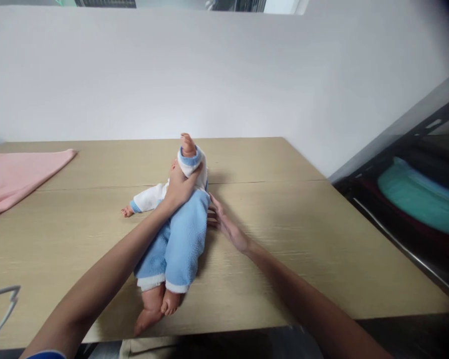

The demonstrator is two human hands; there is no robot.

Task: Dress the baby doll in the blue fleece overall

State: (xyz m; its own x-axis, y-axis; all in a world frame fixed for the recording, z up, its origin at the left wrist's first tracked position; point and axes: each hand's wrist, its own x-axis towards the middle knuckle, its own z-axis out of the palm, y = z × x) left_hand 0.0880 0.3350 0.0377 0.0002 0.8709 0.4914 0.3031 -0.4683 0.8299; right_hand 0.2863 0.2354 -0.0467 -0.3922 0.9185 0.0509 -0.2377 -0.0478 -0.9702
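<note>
Closest to us, our two bare forearms (108, 279) are stretching out from the bottom edge over a pale wood-grain table (322, 239), which is filling most of the lower view. A plain white wall (209, 75) is standing behind its far edge. At the right, beside the table, a dark metal rack (415, 164) is holding something teal (422, 194), too blurred for us to name.

We are working on a baby doll (179, 239), which is lying on its back at the middle of the table with its bare feet pointing toward us near the front edge. It is wearing light blue fleece trousers with white cuffs and a white top with blue cuffs. One of its arms is lying out to the left on the wood. The other is sticking straight up, its small hand showing above the blue cuff. Its head is mostly hidden behind our hand.

Our left hand (179, 187) is wrapping its fingers closed around the sleeve of that raised arm. Our right hand (228, 227) is lying open and flat, palm down, on the table just right of the doll. Its straight fingertips are touching the doll's side at the top of the trousers, and it is gripping nothing.

A pink cloth (18, 174) is lying flat at the far left of the table, well apart from the doll. Part of a white wire hanger (3, 309) is showing at the bottom left corner.
</note>
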